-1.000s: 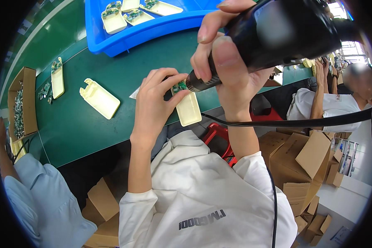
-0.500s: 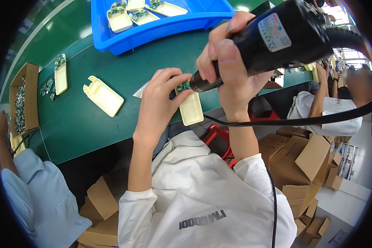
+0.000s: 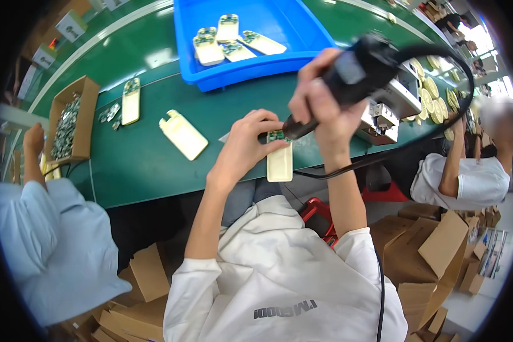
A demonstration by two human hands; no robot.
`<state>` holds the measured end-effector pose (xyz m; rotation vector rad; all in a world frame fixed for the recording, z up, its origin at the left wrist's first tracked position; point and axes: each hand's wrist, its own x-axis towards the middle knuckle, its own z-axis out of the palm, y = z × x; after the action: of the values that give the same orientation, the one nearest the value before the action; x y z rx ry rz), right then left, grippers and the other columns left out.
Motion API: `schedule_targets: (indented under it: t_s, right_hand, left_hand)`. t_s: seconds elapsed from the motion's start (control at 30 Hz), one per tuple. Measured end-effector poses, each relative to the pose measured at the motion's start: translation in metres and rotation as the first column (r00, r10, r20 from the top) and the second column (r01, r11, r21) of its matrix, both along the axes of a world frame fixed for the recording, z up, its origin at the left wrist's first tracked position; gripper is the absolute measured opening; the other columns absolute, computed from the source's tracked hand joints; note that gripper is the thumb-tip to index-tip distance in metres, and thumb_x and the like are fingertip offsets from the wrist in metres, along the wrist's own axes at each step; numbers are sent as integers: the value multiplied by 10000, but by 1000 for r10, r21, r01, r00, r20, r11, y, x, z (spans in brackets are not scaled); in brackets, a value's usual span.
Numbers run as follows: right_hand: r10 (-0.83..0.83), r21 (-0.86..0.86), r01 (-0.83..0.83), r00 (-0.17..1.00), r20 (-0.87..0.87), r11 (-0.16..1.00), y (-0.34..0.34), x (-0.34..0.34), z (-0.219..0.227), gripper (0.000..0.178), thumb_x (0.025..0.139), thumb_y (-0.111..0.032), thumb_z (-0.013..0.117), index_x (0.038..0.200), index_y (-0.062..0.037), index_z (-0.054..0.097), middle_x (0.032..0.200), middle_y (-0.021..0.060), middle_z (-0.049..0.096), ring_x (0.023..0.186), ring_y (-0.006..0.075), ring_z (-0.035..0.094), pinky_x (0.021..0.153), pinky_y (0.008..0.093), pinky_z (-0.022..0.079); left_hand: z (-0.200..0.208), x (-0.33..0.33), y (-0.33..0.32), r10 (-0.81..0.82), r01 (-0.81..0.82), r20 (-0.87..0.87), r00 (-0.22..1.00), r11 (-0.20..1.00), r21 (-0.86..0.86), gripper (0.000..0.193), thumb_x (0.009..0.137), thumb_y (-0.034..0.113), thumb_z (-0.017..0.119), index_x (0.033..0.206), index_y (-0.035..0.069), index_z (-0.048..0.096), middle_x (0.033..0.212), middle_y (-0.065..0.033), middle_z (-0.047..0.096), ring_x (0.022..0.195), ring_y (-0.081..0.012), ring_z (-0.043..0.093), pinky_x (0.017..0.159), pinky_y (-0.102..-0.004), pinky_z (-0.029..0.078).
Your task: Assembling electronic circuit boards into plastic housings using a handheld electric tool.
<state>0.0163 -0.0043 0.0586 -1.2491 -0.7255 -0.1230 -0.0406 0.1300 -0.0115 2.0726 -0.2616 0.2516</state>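
Note:
My right hand [image 3: 328, 111] is wrapped round a black corded electric screwdriver [image 3: 353, 71], its body slanting down to the left. The screwdriver's tip sits at a small green circuit board [image 3: 276, 136] in the top end of a cream plastic shell [image 3: 280, 165]. That shell lies upright at the table's front edge. My left hand [image 3: 245, 139] pinches the board end of the shell between thumb and fingers, right beside the tip. Whether the tip touches a screw is hidden. Another cream shell [image 3: 183, 137] lies alone to the left, with no board seen in it.
A blue tray [image 3: 256, 67] at the back holds several shells with boards. Further left are a shell with a board [image 3: 131, 105], loose small parts [image 3: 111, 114] and a cardboard box [image 3: 84, 134] of metal parts. A metal fixture [image 3: 382, 122] stands right. Co-workers sit on both sides.
The whole view has shifted, showing more of the tray and the right side. The screwdriver appears lower and farther from the camera, its tip still at the board. Both hands keep their grips.

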Motion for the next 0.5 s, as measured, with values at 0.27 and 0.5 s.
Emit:
schedule_targets:
  t_s: [0.27,0.5]
  right_hand:
    - [84,409,-174,970,229,896,-54,-12,51,399,909,-217,659,1186,-49,426,892,97,500,473,127,469,434,282,414]
    - [12,347,-94,973,231,933,-71,-21,33,406,906,-228,656,1178,-47,414,889,104,490,464,126,460,424,274,403]
  left_hand:
    - [91,59,66,266,-290,360,894,957,14,343,789,244,776,1068,53,715,1043,-93,664,892,-194,638,818,-298,506]
    - [90,78,146,372,-576,567,735,784,232,413,870,296,701,1200,57,637,1160,-106,648,1025,-243,628,882,-347,490]
